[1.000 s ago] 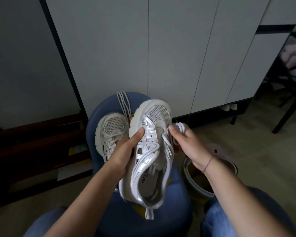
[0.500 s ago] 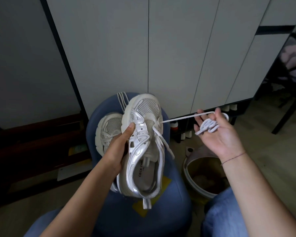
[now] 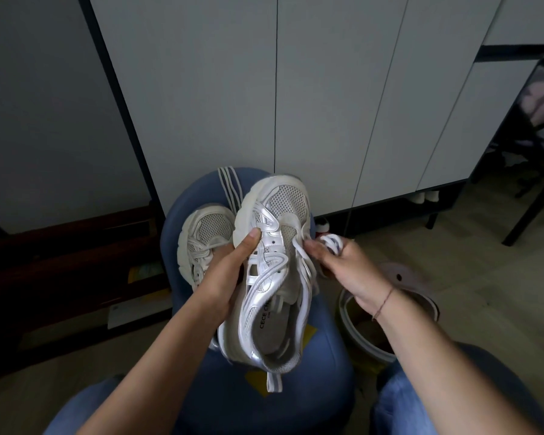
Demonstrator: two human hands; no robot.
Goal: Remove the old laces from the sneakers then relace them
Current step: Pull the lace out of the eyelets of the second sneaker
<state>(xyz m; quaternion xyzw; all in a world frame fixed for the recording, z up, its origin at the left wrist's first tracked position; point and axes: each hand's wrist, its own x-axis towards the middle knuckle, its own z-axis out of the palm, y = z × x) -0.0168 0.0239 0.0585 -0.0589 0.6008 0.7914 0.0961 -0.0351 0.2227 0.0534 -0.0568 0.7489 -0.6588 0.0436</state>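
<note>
In the centre of the frame, a white and silver mesh sneaker was held up above a round blue padded stool, toe pointing to the top of the frame and opening facing the camera. The left hand gripped it from its left side, thumb pressed across the silver overlay near the toe; the other fingers were hidden behind the shoe. The right hand sat at the shoe's right side, its fingers curled round a bunched white shoelace, with the fingertips touching the upper by the eyelets. Strands of that lace trailed down the shoe's right edge.

A second white mesh sneaker, still laced, lay on the stool just left of the held one, partly covered by the left hand. A few loose pale striped laces hung over the stool's top edge. A round pale bin stood on the floor at lower right, beneath the right wrist. Tall white cabinet doors filled the upper frame.
</note>
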